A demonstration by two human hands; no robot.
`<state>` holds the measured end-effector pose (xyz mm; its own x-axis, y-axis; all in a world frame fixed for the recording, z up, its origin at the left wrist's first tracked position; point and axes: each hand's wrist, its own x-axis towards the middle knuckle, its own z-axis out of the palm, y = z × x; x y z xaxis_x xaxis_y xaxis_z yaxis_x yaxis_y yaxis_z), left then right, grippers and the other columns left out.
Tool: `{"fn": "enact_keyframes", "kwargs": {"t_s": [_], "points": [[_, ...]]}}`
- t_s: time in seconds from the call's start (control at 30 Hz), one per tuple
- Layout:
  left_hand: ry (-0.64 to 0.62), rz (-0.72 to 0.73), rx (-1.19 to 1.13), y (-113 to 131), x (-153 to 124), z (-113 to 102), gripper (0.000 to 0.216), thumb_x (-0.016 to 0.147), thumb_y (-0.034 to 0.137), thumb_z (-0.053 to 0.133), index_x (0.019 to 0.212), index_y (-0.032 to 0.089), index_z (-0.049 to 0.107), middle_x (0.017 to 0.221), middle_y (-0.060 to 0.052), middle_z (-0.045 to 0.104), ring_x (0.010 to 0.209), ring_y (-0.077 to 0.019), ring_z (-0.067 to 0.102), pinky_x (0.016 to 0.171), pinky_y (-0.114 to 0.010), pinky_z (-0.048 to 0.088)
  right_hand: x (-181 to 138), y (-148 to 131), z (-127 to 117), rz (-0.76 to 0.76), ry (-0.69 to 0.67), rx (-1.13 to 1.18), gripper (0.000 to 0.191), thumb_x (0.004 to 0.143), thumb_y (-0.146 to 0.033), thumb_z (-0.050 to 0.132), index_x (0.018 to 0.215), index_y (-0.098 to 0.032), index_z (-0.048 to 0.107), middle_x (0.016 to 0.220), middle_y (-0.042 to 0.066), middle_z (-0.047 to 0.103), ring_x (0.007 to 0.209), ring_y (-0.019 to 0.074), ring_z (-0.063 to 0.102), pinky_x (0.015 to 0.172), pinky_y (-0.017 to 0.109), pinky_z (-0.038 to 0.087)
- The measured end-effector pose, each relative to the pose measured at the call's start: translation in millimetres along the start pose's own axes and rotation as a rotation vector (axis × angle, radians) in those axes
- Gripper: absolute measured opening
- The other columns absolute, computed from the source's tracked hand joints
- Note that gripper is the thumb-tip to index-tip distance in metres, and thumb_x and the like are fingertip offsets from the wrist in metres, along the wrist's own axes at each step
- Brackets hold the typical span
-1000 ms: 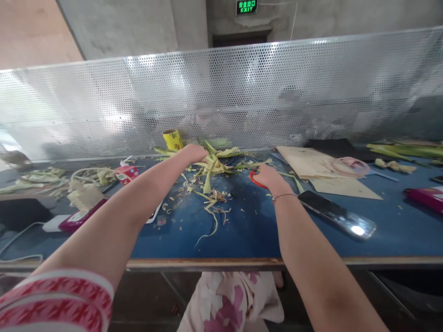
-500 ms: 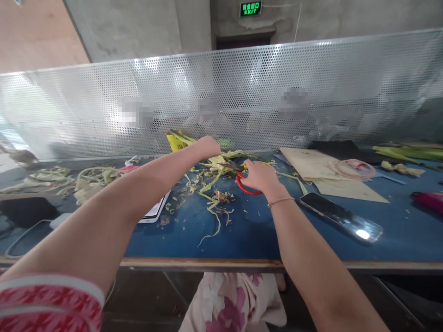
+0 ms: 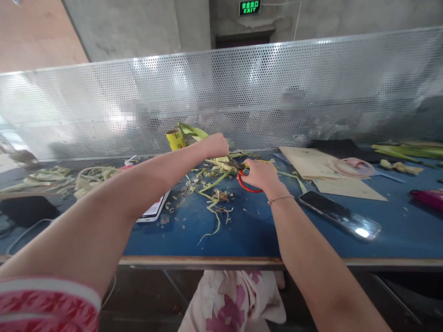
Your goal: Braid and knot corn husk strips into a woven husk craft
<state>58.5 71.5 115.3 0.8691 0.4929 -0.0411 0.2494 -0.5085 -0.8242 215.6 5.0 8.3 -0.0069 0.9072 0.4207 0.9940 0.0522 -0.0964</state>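
Note:
My right hand (image 3: 259, 174) is closed around the red and yellow handles of a pair of scissors (image 3: 249, 188). The dark blades point left into pale trimmings, under my left hand. My left hand (image 3: 218, 145) is closed over a leafy green stalk (image 3: 194, 131), whose end sticks out behind the wrist; its fingers are mostly hidden. Beneath and in front of both hands lie cut plant scraps (image 3: 211, 184), with thin stems and root-like strands (image 3: 218, 216). Behind my left forearm stands a yellow cylinder (image 3: 176, 139).
A phone (image 3: 339, 215) lies right of my right forearm, near paper sheets (image 3: 349, 188) and a pink tape roll (image 3: 353, 167). Another phone (image 3: 152, 214) is partly under my left forearm. A perforated metal screen (image 3: 238, 92) borders the blue table (image 3: 194, 244) at the back.
My left hand has moved slightly right with the green stalk, uncovering more of the yellow cylinder. My right hand and the scissors stay nearly in place.

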Motion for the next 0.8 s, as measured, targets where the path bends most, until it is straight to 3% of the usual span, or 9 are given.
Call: {"fn": "enact_keyframes", "kwargs": {"t_s": [0.3,0.6,0.8], "points": [[0.019,0.057,0.006,-6,-9,9,0.026,0.081,0.006,0.048,0.079,0.019,0.07,0.087,-0.006,0.072,0.088,-0.0152,0.062,0.066,-0.026,0.035,3,4,5,-0.047,-0.049,0.119,0.052,0.078,-0.056,0.052,0.117,-0.022,0.057,0.105,0.011,0.067,0.095,0.0263,0.062,0.073,0.032,0.044],[0.029,0.116,-0.019,-8,-14,11,0.031,0.084,0.006,0.042,0.086,0.021,0.068,0.09,-0.008,0.069,0.091,-0.0173,0.061,0.066,-0.028,0.035,5,5,3,-0.049,-0.08,0.141,0.044,0.081,-0.042,0.05,0.121,-0.026,0.059,0.112,0.009,0.067,0.099,0.0267,0.063,0.073,0.032,0.046],[0.036,0.067,-0.095,-11,-15,13,0.027,0.083,0.006,0.045,0.084,0.021,0.068,0.088,-0.007,0.068,0.085,-0.0163,0.063,0.065,-0.028,0.035,12,10,2,-0.034,-0.102,0.151,0.05,0.079,-0.04,0.052,0.126,-0.026,0.059,0.124,0.008,0.063,0.111,0.0287,0.059,0.083,0.036,0.047]]}}
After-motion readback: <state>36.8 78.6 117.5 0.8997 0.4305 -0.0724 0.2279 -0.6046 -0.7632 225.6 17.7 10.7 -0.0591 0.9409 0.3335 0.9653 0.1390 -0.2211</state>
